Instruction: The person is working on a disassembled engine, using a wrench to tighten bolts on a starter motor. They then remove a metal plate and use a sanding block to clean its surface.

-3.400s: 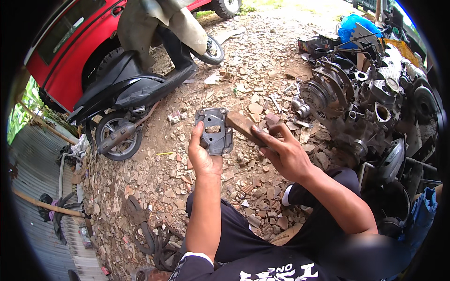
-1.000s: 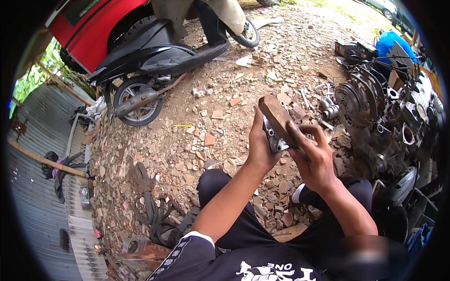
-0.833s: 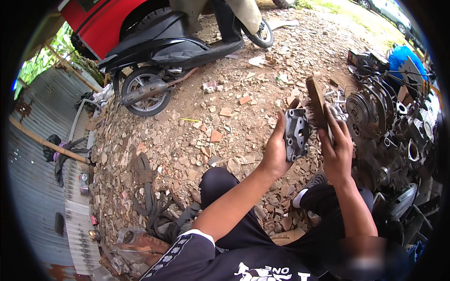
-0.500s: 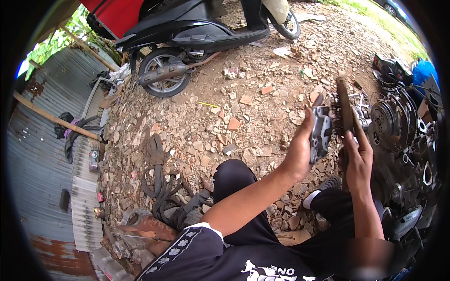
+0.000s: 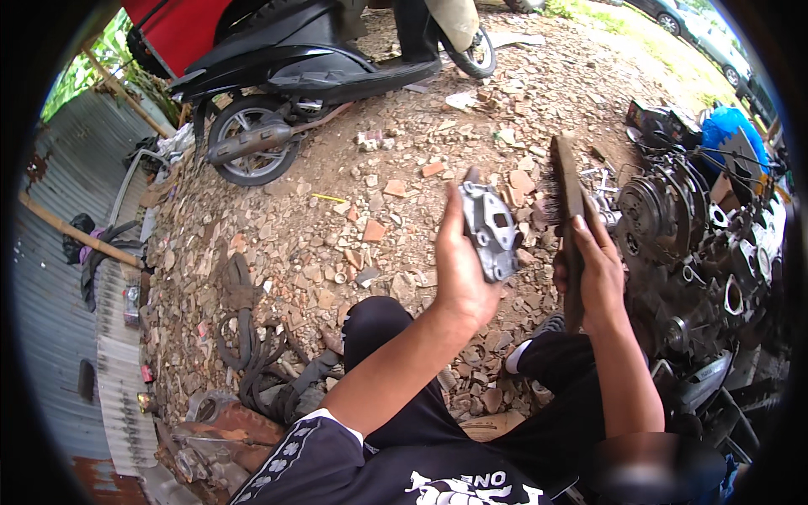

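Observation:
My left hand (image 5: 461,273) grips a grey cast-metal engine part (image 5: 490,229), with the thumb along its left edge and the other fingers behind it. Holes and raised lugs show on the face turned toward me. A wire brush (image 5: 574,244) with a long brown wooden back stands nearly upright in my right hand (image 5: 596,282). My fingers wrap around its lower half. The dark bristles (image 5: 553,198) point left toward the metal part, and a gap separates the two.
Several greasy engine parts (image 5: 648,215) are heaped at the right, near a blue plastic bag (image 5: 730,135). Ahead stands a black scooter (image 5: 295,71) on rubble ground (image 5: 362,181). Black straps (image 5: 252,345) lie at the left, before a corrugated metal sheet (image 5: 63,278).
The metal part has turned in my left hand so its face shows more, and the brush has moved apart from it. The whole view has shifted a little to the right.

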A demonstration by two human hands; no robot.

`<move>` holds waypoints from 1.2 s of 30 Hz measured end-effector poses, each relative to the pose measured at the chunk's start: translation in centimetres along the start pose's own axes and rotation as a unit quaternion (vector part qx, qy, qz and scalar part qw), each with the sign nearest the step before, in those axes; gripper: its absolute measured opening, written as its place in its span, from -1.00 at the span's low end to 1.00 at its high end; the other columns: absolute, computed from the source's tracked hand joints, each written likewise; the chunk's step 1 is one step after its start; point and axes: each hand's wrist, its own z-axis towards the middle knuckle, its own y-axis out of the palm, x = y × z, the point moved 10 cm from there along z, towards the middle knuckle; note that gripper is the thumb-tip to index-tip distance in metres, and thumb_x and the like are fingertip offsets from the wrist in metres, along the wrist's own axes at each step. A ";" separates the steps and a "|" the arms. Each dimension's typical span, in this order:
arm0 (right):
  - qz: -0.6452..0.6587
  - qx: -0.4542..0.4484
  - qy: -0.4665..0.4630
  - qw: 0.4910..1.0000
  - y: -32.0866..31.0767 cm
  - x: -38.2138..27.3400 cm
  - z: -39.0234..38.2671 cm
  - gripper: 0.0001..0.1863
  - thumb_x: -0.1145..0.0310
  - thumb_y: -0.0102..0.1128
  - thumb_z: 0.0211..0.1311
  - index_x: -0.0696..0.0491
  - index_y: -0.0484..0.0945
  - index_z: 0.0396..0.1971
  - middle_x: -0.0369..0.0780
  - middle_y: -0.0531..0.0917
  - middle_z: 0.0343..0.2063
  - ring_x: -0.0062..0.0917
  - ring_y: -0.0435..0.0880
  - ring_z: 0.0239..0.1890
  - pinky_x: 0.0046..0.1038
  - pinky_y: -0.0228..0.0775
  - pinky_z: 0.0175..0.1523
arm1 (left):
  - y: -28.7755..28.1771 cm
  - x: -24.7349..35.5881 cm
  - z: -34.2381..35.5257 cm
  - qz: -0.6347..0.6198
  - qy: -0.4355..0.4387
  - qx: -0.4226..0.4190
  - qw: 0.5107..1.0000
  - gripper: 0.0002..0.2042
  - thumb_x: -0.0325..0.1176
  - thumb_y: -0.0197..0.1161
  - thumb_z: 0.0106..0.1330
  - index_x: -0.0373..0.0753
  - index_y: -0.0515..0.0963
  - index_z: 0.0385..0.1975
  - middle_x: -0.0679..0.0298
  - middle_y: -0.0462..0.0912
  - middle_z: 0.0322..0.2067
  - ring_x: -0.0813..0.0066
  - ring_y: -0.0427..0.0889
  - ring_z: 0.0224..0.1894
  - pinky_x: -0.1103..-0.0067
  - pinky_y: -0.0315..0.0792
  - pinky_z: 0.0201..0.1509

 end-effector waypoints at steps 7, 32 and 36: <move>0.086 -0.103 -0.003 0.991 1.4 0.5 -4.4 -0.32 0.22 0.06 0.55 -0.10 0.08 0.57 -0.29 0.48 -0.41 -0.59 0.54 -0.59 -0.57 0.34 -0.62 | 1.5 0.4 -2.6 0.054 -0.070 0.036 0.995 -0.75 -0.38 0.06 0.44 -0.10 0.56 0.05 0.33 0.63 -0.20 0.52 0.57 -0.23 0.56 0.50 -0.11; -0.017 -0.043 -0.164 0.985 -0.8 -2.6 -4.0 -0.07 0.47 0.40 0.31 -0.02 0.05 0.58 -0.32 0.58 -0.22 -0.76 0.51 -0.46 -0.64 0.40 -0.45 | 2.3 -2.7 -1.9 -0.087 -0.108 -0.089 0.986 -0.45 0.20 -0.12 0.58 0.04 0.36 0.40 0.17 0.58 0.16 0.15 0.57 0.21 0.07 0.46 0.32; -0.107 -0.032 -0.234 0.966 -0.5 -4.1 -5.1 -0.34 0.40 0.33 0.39 0.04 0.35 0.45 -0.22 0.52 -0.09 -0.67 0.56 -0.29 -0.55 0.49 -0.30 | 3.2 -1.6 -2.0 -0.092 -0.090 -0.167 0.978 -0.40 0.26 -0.11 0.54 0.01 0.40 0.38 0.23 0.59 0.17 0.19 0.56 0.21 0.16 0.43 0.35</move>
